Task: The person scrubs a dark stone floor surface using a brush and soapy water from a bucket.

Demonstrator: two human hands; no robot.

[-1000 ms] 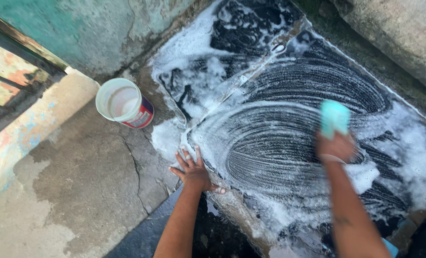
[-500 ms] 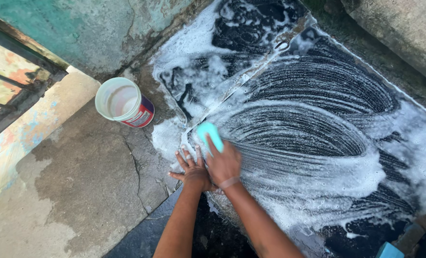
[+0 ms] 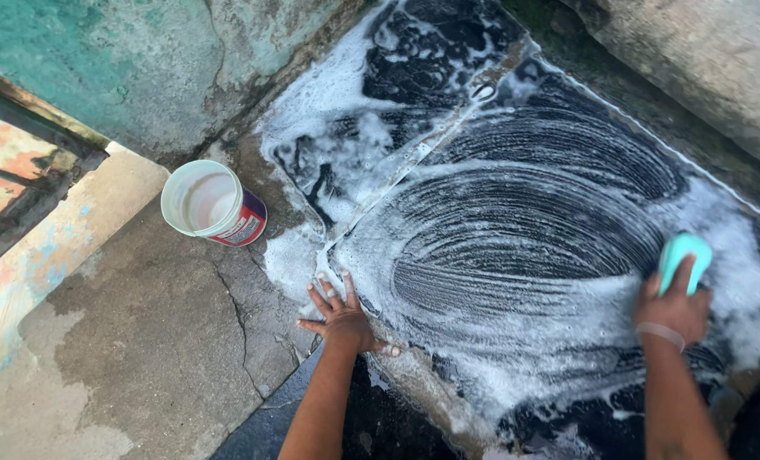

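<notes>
The right hand [image 3: 673, 311] closes its grip around a turquoise brush [image 3: 683, 255] at the right side of the soapy dark cloth [image 3: 516, 221] on the concrete floor [image 3: 141, 341]. The left hand [image 3: 341, 315] lies open, flat on the cloth's left edge, fingers spread. A white cup [image 3: 212, 204] stands nearby.

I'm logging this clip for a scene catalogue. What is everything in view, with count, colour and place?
Dark fabric: one, black, spread flat on the ground, centre to right, streaked with arcs of suds.
Soap foam: white, over the fabric and its left edge.
Scrub brush: one, turquoise, far right on the fabric.
Plastic tub: one, white with a red and blue label, open, standing on the concrete left of the fabric.
Concrete floor: grey, cracked, lower left.
Wall: green, worn, upper left.
Left hand: fingers spread, pressing the fabric's left edge.
Right hand: gripping the scrub brush.
</notes>
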